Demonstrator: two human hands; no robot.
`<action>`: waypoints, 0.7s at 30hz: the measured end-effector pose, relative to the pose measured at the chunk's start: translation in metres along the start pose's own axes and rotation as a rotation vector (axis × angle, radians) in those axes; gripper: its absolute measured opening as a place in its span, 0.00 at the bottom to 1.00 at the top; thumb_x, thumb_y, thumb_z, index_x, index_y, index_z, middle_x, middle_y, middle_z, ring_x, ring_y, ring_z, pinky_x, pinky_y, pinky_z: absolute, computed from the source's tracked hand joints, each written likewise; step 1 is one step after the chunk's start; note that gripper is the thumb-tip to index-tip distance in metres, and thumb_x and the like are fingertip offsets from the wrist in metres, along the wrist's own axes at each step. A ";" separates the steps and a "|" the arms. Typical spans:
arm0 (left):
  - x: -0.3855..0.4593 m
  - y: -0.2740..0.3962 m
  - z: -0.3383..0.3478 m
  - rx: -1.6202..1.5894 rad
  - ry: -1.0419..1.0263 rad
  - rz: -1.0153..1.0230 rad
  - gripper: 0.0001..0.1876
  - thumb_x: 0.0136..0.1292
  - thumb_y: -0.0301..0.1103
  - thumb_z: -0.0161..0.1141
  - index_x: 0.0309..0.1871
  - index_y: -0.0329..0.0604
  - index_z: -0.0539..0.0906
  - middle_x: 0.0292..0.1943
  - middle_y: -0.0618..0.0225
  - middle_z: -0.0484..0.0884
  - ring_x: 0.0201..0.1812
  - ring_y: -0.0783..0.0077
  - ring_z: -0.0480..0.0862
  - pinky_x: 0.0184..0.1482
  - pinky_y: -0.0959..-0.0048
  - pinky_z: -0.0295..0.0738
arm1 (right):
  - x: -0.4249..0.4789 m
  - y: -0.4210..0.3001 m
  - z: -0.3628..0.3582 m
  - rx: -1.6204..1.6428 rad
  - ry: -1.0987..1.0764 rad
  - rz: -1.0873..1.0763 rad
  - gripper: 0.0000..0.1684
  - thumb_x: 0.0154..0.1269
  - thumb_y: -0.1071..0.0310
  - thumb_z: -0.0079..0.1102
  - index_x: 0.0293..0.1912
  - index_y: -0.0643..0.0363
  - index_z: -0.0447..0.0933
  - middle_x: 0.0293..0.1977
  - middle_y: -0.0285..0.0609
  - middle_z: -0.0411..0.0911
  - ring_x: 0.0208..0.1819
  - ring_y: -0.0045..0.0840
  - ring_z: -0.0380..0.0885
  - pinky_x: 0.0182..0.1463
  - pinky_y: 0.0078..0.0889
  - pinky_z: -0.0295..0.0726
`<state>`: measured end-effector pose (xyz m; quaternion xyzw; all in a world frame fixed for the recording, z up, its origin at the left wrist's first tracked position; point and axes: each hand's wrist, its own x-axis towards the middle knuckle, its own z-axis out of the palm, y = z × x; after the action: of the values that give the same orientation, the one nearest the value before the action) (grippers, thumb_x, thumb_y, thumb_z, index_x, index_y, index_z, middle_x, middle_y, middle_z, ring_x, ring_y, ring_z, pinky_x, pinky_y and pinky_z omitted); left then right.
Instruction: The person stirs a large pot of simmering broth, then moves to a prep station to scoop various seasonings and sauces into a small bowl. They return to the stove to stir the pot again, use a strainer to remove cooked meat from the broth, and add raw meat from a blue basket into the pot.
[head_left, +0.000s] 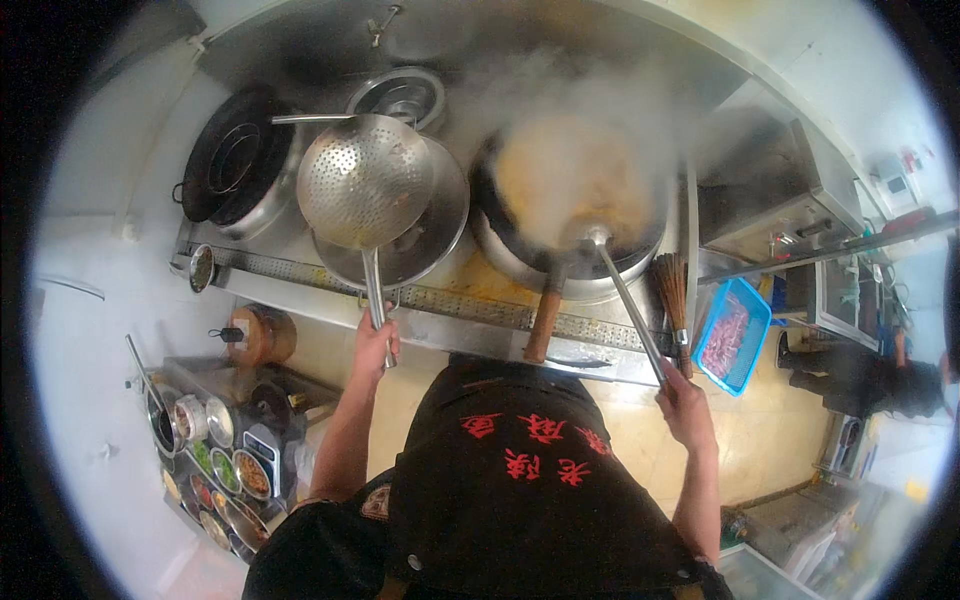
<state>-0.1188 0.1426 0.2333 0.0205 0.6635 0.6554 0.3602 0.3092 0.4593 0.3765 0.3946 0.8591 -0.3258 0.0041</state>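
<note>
My left hand (377, 341) grips the metal handle of a large perforated skimmer (365, 180). Its bowl hangs over a wide metal basin (442, 240) on the stove, with a few specks on the perforated face. In my right hand (686, 409) is the long handle of a metal ladle (598, 234). The ladle's head sits at the near side of a black wok (491, 210), by the yellow-brown contents (577, 172). Thick steam veils much of the wok. The wok's wooden handle (546, 319) points towards me and neither hand touches it.
A bamboo brush (673, 289) stands right of the wok, beside a blue basket (739, 375) holding pinkish pieces. Another black wok (240, 154) is at the left. Bowls of ingredients (251, 474) crowd a lower-left cart. Another person (874, 379) is at the far right.
</note>
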 end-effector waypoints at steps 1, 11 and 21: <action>-0.001 0.002 0.001 -0.001 0.001 0.010 0.19 0.62 0.24 0.55 0.57 0.42 0.69 0.23 0.70 0.72 0.15 0.76 0.71 0.17 0.76 0.68 | 0.007 0.004 0.013 -0.007 0.039 -0.047 0.34 0.59 0.79 0.59 0.66 0.56 0.68 0.29 0.49 0.74 0.30 0.37 0.76 0.38 0.36 0.77; -0.023 -0.009 0.005 0.012 0.004 -0.030 0.20 0.62 0.23 0.55 0.58 0.37 0.68 0.21 0.69 0.72 0.15 0.75 0.71 0.17 0.75 0.68 | 0.052 0.010 0.064 -0.081 0.089 -0.049 0.38 0.58 0.78 0.56 0.69 0.52 0.62 0.38 0.57 0.78 0.40 0.51 0.79 0.45 0.48 0.78; -0.025 -0.025 0.005 -0.052 0.002 -0.054 0.21 0.60 0.22 0.56 0.57 0.35 0.67 0.21 0.68 0.72 0.14 0.74 0.71 0.16 0.75 0.68 | 0.093 0.010 0.086 0.157 0.169 -0.044 0.34 0.62 0.76 0.56 0.68 0.57 0.63 0.30 0.46 0.76 0.26 0.28 0.77 0.30 0.31 0.78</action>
<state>-0.0862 0.1308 0.2229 -0.0075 0.6469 0.6627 0.3773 0.2302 0.4788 0.2784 0.4006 0.8369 -0.3576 -0.1062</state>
